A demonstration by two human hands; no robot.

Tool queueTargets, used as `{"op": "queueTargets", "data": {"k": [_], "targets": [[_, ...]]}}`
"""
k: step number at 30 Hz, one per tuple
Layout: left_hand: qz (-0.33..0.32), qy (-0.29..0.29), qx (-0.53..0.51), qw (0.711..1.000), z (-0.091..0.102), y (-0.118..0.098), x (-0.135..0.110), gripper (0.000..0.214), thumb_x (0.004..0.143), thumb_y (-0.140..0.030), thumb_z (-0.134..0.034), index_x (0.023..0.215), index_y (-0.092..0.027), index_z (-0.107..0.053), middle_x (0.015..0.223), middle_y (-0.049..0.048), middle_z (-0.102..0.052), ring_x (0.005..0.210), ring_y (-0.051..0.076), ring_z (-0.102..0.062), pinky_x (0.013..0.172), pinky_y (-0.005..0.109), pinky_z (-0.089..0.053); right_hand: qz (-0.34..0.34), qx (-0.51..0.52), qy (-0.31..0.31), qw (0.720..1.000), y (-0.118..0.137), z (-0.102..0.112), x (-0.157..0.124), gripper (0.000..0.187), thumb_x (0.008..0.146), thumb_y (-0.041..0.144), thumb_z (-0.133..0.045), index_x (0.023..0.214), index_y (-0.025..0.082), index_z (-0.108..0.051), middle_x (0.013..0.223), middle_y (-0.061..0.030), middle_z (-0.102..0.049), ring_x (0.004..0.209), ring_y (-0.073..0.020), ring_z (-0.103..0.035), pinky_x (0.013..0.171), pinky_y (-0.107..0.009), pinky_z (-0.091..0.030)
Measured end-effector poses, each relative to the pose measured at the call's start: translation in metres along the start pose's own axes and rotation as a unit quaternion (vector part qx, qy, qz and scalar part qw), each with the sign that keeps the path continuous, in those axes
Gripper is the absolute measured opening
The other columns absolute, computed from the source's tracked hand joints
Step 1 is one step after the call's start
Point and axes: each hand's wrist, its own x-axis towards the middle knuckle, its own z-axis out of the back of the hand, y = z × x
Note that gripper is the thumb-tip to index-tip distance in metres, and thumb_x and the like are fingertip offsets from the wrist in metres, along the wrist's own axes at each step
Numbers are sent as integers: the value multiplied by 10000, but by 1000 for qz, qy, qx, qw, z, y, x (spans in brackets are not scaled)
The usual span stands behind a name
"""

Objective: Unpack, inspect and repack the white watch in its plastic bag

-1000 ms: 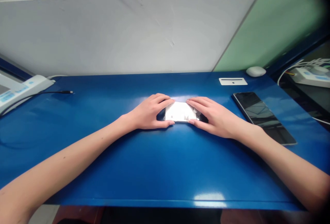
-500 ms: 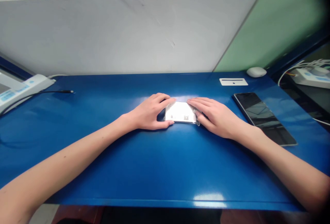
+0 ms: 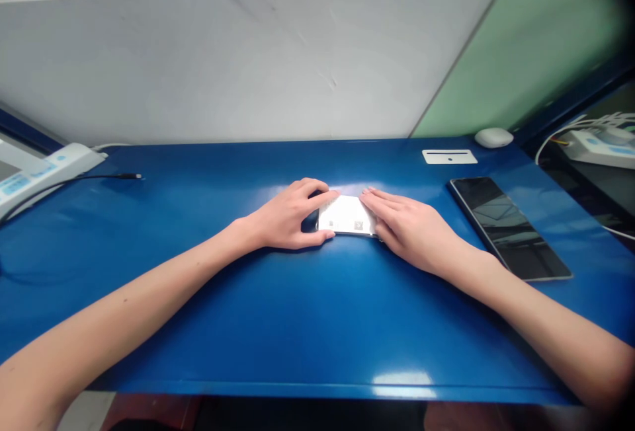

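Tabletop: glossy blue tabletop (image 3: pixel 307 325) with bright glare patches, its near edge at the bottom of the view.
Room: grey-white wall panel (image 3: pixel 223 61) behind, a pale green panel (image 3: pixel 536 41) slanting down at the right.
Lit device: a small flat phone-like device (image 3: pixel 346 215), glowing white, lies flat at mid-tabletop between both hands.
Writing: small dark marks on the lit face, too blown out to read; no brand legible anywhere.
Left hand: left hand (image 3: pixel 285 215) rests palm down, thumb along the near edge and fingers curled over the far left end of the device, pinching it lightly.
Right hand: right hand (image 3: pixel 409 227) lies flat and spread, fingertips pressed on the device's right end, nothing gripped.
Right side: dark phone (image 3: pixel 508 226) lying flat, screen off; white card (image 3: pixel 449 156) and white oval case (image 3: pixel 493 137) beyond it.
Left side: black cable (image 3: pixel 69 183) leading to a white box (image 3: pixel 40 173).
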Motion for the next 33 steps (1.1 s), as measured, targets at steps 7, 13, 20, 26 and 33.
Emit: {"op": "queueTargets", "data": {"k": [7,13,20,26,33], "targets": [[-6,0,-21,1000,0,0,0,643,875,-470,-606,1395,-119,-465,1284,196,-518,1171,309,-515,1014,449,-447,25,6,-9,1000,-1,1,0,397,966,136,-358,1269,25,-588,1274,-227,-657,1171,-321,-646,891,-441,-593],[-4,3,-29,1000,1,-1,2,625,872,-463,-610,1379,-127,-466,1270,186,-527,1156,303,-515,1003,444,-448,42,14,-17,999,-4,0,1,397,956,125,-385,1259,2,-609,1271,-228,-657,1162,-328,-651,950,-454,-564],[7,4,-34,999,0,-2,3,595,844,-453,-627,1342,-162,-478,1252,162,-534,1139,300,-521,987,433,-453,40,45,-2,998,-7,1,3,388,944,127,-411,1253,33,-627,1262,-197,-674,1162,-318,-654,1009,-462,-532],[13,9,-37,999,1,-3,4,576,828,-417,-636,1312,-143,-486,1230,162,-538,1122,293,-518,978,432,-457,4,101,42,994,-13,2,0,439,938,109,-393,1334,62,-575,1357,-171,-614,1273,-288,-571,992,-423,-548],[22,8,-43,999,3,-4,4,582,774,-388,-662,1273,-139,-494,1209,152,-544,1112,289,-524,970,430,-470,-14,125,28,992,-14,0,-1,437,922,110,-429,1327,96,-594,1351,-114,-633,1281,-245,-572,1046,-394,-510]]}}
